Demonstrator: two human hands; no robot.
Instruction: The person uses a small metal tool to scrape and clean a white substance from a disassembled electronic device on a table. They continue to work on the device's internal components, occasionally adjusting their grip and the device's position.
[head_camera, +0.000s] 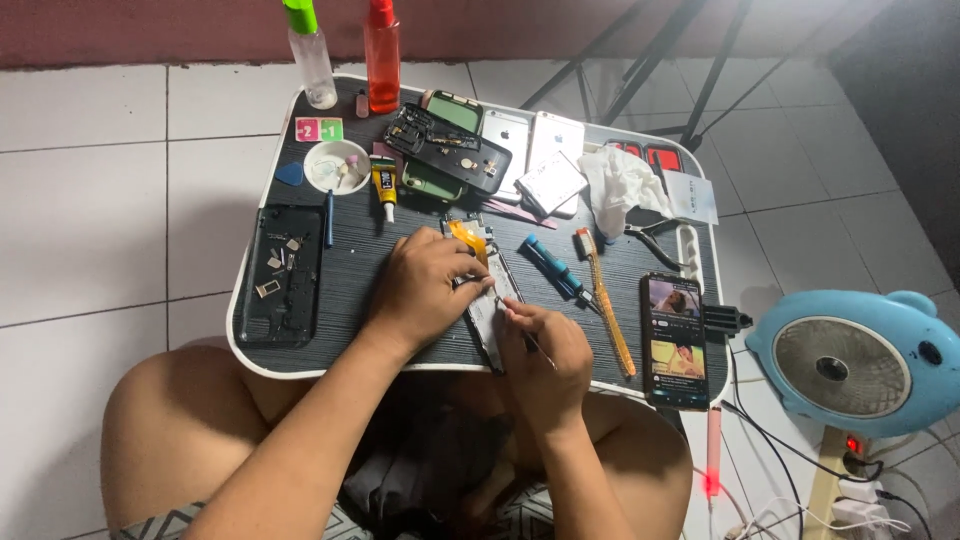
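Observation:
An opened phone (490, 300) lies on the dark lap table (350, 270) in front of me, with an orange flex strip at its top. My left hand (425, 285) rests over its left side and pins it down. My right hand (545, 350) pinches a thin metal tool (518, 322), its tip touching the phone's inner parts. Both hands sit close together near the table's front edge.
A blue screwdriver (552, 265), a toothbrush (605, 310) and a lit phone (673, 340) lie to the right. A black phone shell (280, 275) lies left. Farther back are a small white dish (337, 166), a glue tube (384, 185), several phones, two bottles. A blue fan (850, 360) stands right.

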